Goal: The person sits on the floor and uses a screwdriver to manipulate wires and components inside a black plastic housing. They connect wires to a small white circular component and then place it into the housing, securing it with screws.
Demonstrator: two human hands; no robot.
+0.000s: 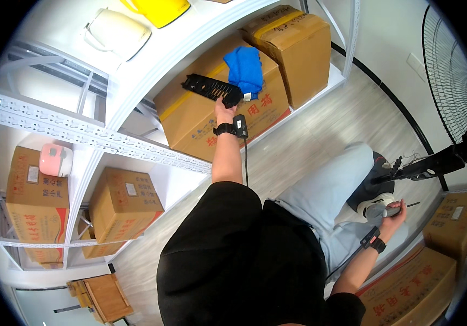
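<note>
My left hand [225, 112] is stretched out over a large cardboard box [190, 127] on the lower shelf. Its fingers are closed on the near end of a black slotted plastic panel [206, 87], which lies on or just above the box top. Beside the panel lies a crumpled blue cloth [245, 69]. Down at the right, my right hand [395, 215] is wrapped round the grey handle of a screwdriver [391, 211], its thin shaft pointing right. Above that hand is the black pole of a fan [423, 167], with loose wires [399, 164] sticking out of it.
The fan's wire grille [445, 70] rises at the right edge. A second taped box [298, 54] stands on the shelf. White metal shelving [81, 127] holds more boxes, a pink appliance [54, 160] and a cream kettle [118, 33]. Boxes [412, 288] also stand at lower right.
</note>
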